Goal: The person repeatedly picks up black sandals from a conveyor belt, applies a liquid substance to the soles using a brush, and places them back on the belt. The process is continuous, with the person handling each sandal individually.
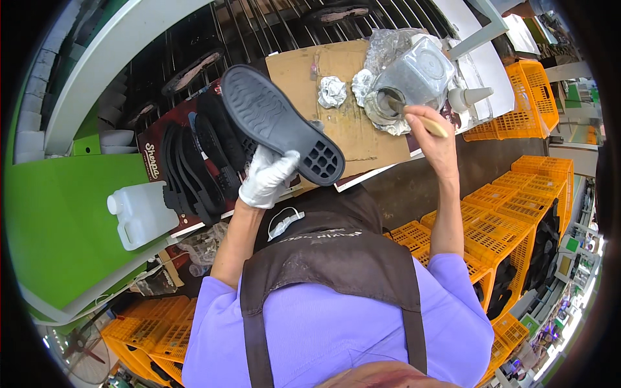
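My left hand (268, 178), in a white glove, grips a dark grey shoe sole (275, 113) near its heel end. The sole is tilted, its wavy inner face and honeycombed heel turned up toward me. My bare right hand (432, 139) is closed around the pale handle of a brush (435, 126). The brush's other end dips into the round mouth of a clear plastic container (388, 102), so its bristles are partly hidden. Beneath these lies a sheet of brown cardboard (362, 139), with crumpled white wads (332, 92) on it.
Stacked dark soles (194, 161) lie left of my left hand, beside a white jug (143, 213). A white nozzle bottle (469, 98) stands right of the container. Beyond the cardboard runs a rack of metal rods (259, 29) carrying soles. Orange crates (511, 207) stand at the right.
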The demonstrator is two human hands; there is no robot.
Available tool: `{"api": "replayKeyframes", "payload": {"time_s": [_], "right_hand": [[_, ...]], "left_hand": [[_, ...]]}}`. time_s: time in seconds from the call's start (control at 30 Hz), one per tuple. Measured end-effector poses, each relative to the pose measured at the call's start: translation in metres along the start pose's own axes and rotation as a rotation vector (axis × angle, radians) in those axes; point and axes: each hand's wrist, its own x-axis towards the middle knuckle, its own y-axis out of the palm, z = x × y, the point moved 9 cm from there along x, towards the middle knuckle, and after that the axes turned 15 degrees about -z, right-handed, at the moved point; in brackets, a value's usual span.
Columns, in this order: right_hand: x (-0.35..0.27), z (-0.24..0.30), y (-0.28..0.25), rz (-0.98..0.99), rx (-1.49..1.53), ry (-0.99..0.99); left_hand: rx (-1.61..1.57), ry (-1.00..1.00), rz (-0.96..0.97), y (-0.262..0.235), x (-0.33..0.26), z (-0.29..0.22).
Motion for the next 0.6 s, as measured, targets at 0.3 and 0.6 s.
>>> {"api": "replayKeyframes", "payload": {"time_s": [0.3, 0.6], "right_hand": [[-0.003, 0.012, 0.008, 0.477, -0.135, -0.077], [-0.002, -0.018, -0.019, -0.011, 0.251, 0.321]], "left_hand": [[-0.03, 0.111, -0.08, -0.006, 0.016, -0.005], [0.171, 0.466, -0.136, 0.004, 0.034, -0.031]]}}
